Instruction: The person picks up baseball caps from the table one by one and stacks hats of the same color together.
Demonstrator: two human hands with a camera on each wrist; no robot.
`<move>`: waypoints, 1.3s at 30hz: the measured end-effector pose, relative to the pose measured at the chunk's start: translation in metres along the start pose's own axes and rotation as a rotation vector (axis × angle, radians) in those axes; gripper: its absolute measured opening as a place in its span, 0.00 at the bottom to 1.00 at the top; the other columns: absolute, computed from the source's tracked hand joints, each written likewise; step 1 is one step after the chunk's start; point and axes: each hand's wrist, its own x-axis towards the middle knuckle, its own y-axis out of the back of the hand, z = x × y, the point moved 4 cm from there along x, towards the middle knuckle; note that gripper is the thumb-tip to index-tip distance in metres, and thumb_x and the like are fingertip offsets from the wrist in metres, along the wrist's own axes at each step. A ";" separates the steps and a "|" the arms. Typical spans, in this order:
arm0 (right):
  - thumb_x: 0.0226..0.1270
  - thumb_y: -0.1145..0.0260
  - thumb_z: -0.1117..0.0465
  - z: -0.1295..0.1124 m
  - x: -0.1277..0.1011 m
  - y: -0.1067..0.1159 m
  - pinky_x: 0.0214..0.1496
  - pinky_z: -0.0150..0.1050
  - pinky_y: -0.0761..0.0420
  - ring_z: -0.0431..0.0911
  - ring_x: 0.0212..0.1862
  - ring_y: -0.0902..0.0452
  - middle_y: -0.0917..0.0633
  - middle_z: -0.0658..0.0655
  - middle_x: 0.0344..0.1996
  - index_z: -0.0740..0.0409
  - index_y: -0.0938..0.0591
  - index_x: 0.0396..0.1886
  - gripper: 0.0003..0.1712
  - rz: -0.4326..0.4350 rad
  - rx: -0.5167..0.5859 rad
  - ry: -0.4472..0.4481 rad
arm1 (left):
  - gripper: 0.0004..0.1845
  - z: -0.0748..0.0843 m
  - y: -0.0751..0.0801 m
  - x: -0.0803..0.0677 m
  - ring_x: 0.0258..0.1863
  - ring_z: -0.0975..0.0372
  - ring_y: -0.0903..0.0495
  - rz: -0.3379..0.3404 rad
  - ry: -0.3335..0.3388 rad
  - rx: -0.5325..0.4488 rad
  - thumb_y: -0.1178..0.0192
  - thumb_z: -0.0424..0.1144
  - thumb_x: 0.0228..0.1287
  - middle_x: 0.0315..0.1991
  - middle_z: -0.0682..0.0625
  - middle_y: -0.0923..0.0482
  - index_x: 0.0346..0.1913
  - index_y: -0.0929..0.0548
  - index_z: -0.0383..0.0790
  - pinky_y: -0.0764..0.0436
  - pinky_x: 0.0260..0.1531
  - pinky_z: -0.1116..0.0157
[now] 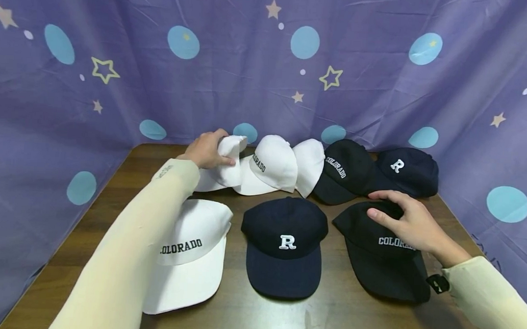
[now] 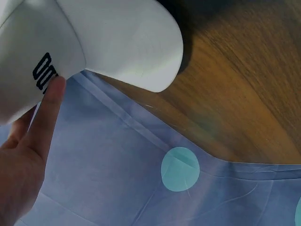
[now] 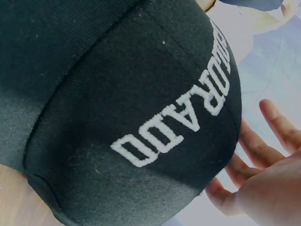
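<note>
At the left end of the back row, my left hand (image 1: 205, 149) grips a white cap (image 1: 226, 176) by its crown. In the left wrist view one finger lies against the dark lettering, while the white brim (image 2: 127, 42) points out over the wood. My right hand (image 1: 408, 222) is at the crown of a black COLORADO cap (image 1: 374, 262) in the front row, fingers spread and loosely bent. The right wrist view shows those fingers (image 3: 261, 148) beside the crown; whether they touch it I cannot tell.
Along the back stand another white COLORADO cap (image 1: 277, 160), a plain-looking white cap (image 1: 309, 164), a black COLORADO cap (image 1: 349, 166) and a navy R cap (image 1: 415, 173). In front are a white COLORADO cap (image 1: 197, 274) and a navy R cap (image 1: 283, 273). A purple curtain (image 1: 249, 85) surrounds the wooden table (image 1: 256, 321).
</note>
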 end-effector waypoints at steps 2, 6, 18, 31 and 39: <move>0.73 0.31 0.48 0.000 0.000 0.000 0.61 0.62 0.32 0.58 0.66 0.29 0.19 0.59 0.61 0.52 0.19 0.63 0.24 -0.002 0.001 0.001 | 0.43 -0.001 0.003 -0.002 0.53 0.46 0.23 0.033 0.009 0.003 0.21 0.52 0.54 0.55 0.39 0.23 0.69 0.30 0.43 0.23 0.53 0.45; 0.73 0.32 0.48 0.000 0.000 0.000 0.61 0.64 0.32 0.60 0.67 0.30 0.20 0.59 0.62 0.53 0.20 0.64 0.25 -0.007 0.004 0.006 | 0.41 -0.003 0.009 -0.006 0.52 0.45 0.24 0.096 0.047 0.017 0.22 0.53 0.56 0.54 0.38 0.24 0.67 0.29 0.42 0.23 0.52 0.45; 0.73 0.32 0.49 -0.002 0.001 0.001 0.62 0.65 0.33 0.60 0.67 0.30 0.19 0.60 0.61 0.53 0.20 0.63 0.24 -0.001 0.010 0.017 | 0.37 0.010 0.044 -0.022 0.50 0.41 0.23 0.240 0.133 0.048 0.29 0.59 0.62 0.51 0.35 0.24 0.60 0.30 0.36 0.25 0.52 0.41; 0.73 0.32 0.49 -0.004 0.001 0.005 0.61 0.65 0.34 0.59 0.67 0.31 0.20 0.60 0.62 0.53 0.20 0.63 0.24 0.000 0.016 0.023 | 0.37 0.031 0.085 -0.052 0.45 0.36 0.22 0.284 0.203 0.147 0.31 0.62 0.61 0.45 0.31 0.23 0.53 0.30 0.32 0.24 0.46 0.41; 0.73 0.32 0.48 -0.006 0.001 0.005 0.62 0.66 0.34 0.60 0.68 0.32 0.20 0.60 0.62 0.51 0.20 0.63 0.24 -0.003 0.018 0.017 | 0.39 0.043 0.101 -0.070 0.43 0.35 0.21 0.276 0.233 0.261 0.34 0.68 0.58 0.42 0.30 0.21 0.49 0.27 0.32 0.22 0.42 0.42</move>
